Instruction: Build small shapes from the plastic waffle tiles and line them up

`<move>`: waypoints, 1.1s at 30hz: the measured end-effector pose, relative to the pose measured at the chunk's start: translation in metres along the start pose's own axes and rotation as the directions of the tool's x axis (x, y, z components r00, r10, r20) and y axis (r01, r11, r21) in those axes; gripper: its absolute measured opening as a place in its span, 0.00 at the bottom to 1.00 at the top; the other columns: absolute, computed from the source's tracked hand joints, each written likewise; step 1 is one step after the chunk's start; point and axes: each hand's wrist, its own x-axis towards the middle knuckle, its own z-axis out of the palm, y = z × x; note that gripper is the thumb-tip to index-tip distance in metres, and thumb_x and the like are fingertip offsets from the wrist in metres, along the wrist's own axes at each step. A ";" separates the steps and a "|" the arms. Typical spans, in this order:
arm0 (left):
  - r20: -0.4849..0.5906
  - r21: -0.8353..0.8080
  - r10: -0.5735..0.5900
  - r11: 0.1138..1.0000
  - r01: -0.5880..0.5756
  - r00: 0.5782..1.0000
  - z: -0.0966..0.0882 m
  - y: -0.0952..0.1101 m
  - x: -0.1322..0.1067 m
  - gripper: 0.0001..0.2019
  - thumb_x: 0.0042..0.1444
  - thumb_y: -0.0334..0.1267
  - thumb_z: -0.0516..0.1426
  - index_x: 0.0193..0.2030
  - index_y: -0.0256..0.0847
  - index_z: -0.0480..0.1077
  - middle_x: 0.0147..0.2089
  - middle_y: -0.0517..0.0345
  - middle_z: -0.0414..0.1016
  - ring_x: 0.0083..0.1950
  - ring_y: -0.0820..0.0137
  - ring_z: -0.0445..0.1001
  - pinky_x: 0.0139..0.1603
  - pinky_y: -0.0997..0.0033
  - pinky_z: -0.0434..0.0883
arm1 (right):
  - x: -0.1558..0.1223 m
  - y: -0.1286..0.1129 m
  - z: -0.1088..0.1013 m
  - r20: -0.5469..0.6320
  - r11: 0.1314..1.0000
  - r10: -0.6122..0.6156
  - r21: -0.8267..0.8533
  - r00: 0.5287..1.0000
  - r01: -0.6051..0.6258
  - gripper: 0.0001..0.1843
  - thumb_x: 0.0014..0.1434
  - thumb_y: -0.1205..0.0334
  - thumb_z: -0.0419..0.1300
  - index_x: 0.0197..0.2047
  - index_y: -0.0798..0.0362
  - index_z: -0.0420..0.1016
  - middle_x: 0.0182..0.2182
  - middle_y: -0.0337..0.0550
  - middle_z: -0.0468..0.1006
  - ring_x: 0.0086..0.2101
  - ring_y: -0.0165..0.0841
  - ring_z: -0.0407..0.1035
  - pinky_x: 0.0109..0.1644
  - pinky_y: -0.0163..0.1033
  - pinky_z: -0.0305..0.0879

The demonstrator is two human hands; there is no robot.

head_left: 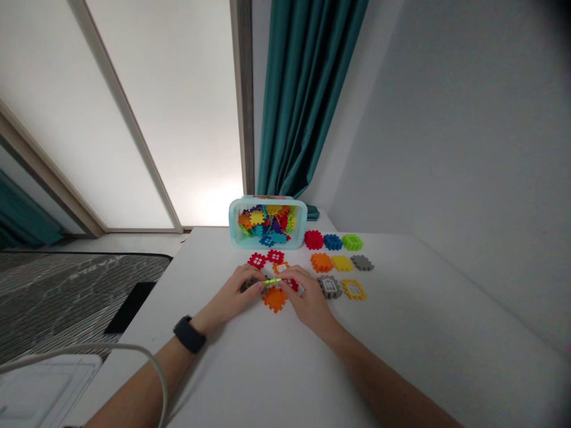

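Observation:
Between my two hands a lime-green interlocking panel (272, 281) is held edge-on, so it looks like a thin strip. My left hand (238, 291) pinches its left end, and my right hand (310, 297) grips its right end. Just below it on the table lies an orange notched panel (274, 299). A grey panel (250, 284) shows partly under the left fingers, and a red panel (291, 284) under the right fingers. Behind the hands are an orange window frame panel (281, 267) and two red window panels (257, 260), (275, 256).
A light blue bin (235, 238) of mixed panels stands at the table's back. To the right lie red (313, 239), blue (332, 242), green (352, 242), orange (321, 262), yellow (342, 263) and grey (362, 263) pieces, plus grey (329, 286) and yellow (354, 289) window panels.

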 end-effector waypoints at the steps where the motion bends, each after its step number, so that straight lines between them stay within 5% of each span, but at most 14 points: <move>1: 0.003 0.006 0.003 1.000 -0.003 1.000 -0.001 0.000 0.000 0.16 0.66 0.52 0.54 0.45 0.42 0.76 0.49 0.49 0.76 0.53 0.59 0.72 0.58 0.55 0.69 | 0.000 -0.001 0.000 0.006 1.000 -0.025 0.000 1.000 0.025 0.07 0.66 0.63 0.59 0.43 0.48 0.79 0.39 0.45 0.80 0.42 0.38 0.74 0.48 0.45 0.69; 14: 0.013 0.125 0.097 0.987 -0.098 0.995 -0.003 0.001 -0.004 0.15 0.61 0.48 0.61 0.51 0.44 0.73 0.58 0.46 0.70 0.60 0.57 0.68 0.62 0.52 0.68 | -0.003 -0.005 0.000 -0.009 0.956 -0.245 -0.170 0.969 0.240 0.07 0.67 0.67 0.56 0.43 0.48 0.76 0.45 0.46 0.78 0.47 0.37 0.73 0.52 0.46 0.72; 21: -0.130 0.565 0.294 0.807 -0.173 0.947 -0.011 0.005 -0.004 0.21 0.57 0.49 0.65 0.55 0.45 0.72 0.63 0.44 0.66 0.64 0.50 0.63 0.65 0.41 0.61 | 0.002 -0.003 -0.007 0.194 0.768 -0.379 -0.480 0.905 0.424 0.13 0.65 0.70 0.57 0.50 0.48 0.75 0.58 0.50 0.74 0.61 0.43 0.64 0.67 0.60 0.60; 33: -0.090 0.676 0.472 0.675 -0.294 0.877 -0.010 0.007 -0.005 0.21 0.60 0.49 0.63 0.57 0.45 0.69 0.66 0.42 0.61 0.67 0.50 0.60 0.67 0.40 0.62 | 0.001 -0.008 -0.006 0.199 0.738 -0.380 -0.523 0.904 0.425 0.11 0.66 0.66 0.59 0.52 0.49 0.73 0.59 0.50 0.74 0.60 0.43 0.65 0.67 0.60 0.59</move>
